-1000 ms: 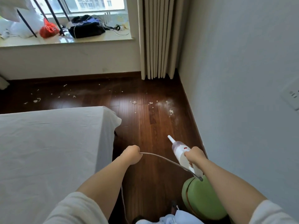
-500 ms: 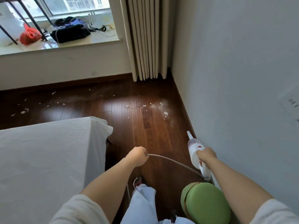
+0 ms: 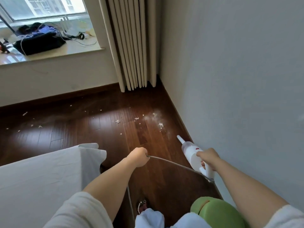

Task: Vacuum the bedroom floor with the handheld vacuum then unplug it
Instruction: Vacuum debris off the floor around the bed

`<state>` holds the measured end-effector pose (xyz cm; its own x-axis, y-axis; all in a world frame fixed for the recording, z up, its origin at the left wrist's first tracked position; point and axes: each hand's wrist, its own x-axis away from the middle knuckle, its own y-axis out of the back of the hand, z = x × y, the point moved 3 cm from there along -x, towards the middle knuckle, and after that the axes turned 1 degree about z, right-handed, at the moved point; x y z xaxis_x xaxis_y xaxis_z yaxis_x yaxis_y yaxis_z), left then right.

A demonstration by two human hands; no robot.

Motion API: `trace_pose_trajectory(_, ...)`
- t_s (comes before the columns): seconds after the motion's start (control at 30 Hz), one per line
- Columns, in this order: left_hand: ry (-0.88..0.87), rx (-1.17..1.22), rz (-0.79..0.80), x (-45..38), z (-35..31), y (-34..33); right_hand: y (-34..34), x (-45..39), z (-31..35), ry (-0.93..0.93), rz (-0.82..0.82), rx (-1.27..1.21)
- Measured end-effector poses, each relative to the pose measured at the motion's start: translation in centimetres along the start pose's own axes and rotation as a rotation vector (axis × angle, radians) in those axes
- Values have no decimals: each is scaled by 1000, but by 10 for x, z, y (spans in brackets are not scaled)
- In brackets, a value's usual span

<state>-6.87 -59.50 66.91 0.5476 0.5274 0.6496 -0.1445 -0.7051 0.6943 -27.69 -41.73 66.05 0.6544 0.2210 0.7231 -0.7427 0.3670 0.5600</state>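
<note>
My right hand gripped the handheld vacuum, its nozzle angled forward-left toward the white crumbs just ahead on the floor, while my left hand, farther off, clenched the cord.

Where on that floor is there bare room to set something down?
Bare boards lie between the bed corner and the white debris. It is crowded near the green stool, where the cord crosses.
</note>
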Motion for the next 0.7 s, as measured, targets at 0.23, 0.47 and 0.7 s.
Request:
trace_pose_trajectory(0.23,-19,-13,-6,-21,-14,11,10,5,30,60,83,57)
trace_pose_trajectory(0.47,21,-21,-17,-27,-31,25,23,-8,43,91,96,101)
trace_pose_trajectory(0.7,27,3,-13,-35,-67,16,48,-36,37,56,31,92)
